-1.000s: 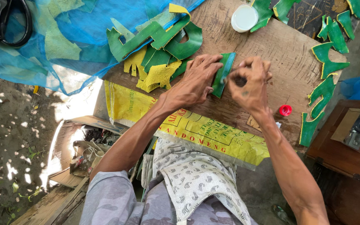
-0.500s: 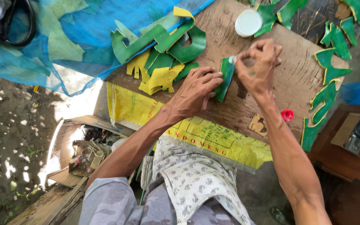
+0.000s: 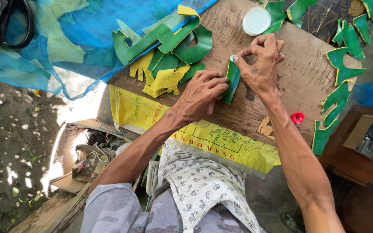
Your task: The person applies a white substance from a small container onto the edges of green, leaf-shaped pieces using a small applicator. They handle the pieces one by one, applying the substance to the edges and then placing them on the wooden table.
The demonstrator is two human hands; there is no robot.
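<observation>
1. A narrow green strip (image 3: 232, 82) lies near the middle of the wooden bench (image 3: 298, 82), tilted, its top end pinched by the right hand (image 3: 262, 64), thumb and forefinger closed on it.
2. The left hand (image 3: 201, 92) presses flat on the strip's lower half, fingers bent over its edge.
3. Just left of the strip sits a heap of green and yellow cut pieces (image 3: 169, 56), partly on blue netting (image 3: 87, 26).
4. Above the strip, near the bench's far edge, a white round lid (image 3: 256, 20).
5. Right of the strip, bare wood, then a red cap (image 3: 297, 117) and curved green offcuts (image 3: 335, 101) along the bench's right edge.
</observation>
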